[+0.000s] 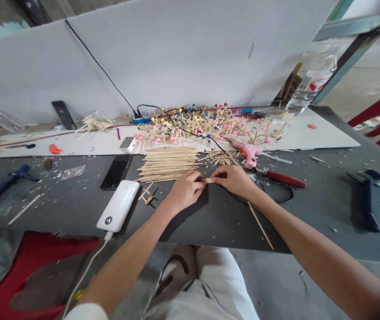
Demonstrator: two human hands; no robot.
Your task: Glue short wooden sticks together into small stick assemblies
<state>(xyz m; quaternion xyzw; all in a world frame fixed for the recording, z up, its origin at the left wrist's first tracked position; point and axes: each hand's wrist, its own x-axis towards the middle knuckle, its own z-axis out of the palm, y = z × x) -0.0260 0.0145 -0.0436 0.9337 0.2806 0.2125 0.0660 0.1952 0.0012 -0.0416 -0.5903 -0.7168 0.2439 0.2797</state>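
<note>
Near the stick row [169, 163], I see left hand [186, 191] and right hand [234, 180] pinching wooden pieces [209, 180]; uneven pressure may shift them.

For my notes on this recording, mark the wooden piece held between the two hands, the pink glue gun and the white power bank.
Wooden piece [209, 180]: head view, on its exposed length.
Pink glue gun [250, 154]: head view, on its body.
White power bank [119, 203]: head view, on its upper face.
</note>
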